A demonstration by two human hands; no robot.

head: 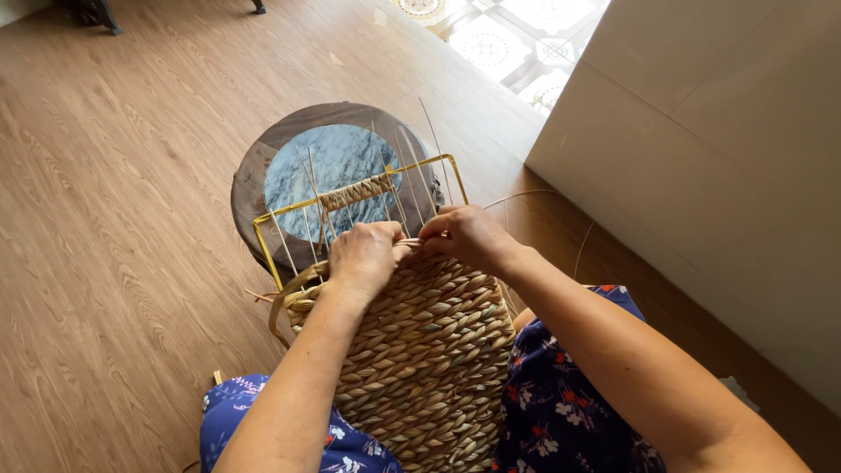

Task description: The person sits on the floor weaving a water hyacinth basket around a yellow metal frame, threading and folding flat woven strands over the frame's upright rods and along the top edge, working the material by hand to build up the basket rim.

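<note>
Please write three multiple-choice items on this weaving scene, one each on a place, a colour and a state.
1. Where does the far end of the wire frame rest?
A. On the round stool
B. On a white wall
C. On a patterned tile floor

2. What colour is the wire frame?
A. Red
B. Yellow
C. Black

3. How far is the basket woven?
A. Frame wholly covered
B. No weaving begun
C. Near part woven, far part open with bare stakes

Answers:
1. A: the frame's far end lies over the round stool with its marbled top.
2. B: the bare wire shows yellow around the open part.
3. C: the left hand and right hand work at the weave's edge, with thin stakes standing free beyond it.
</note>
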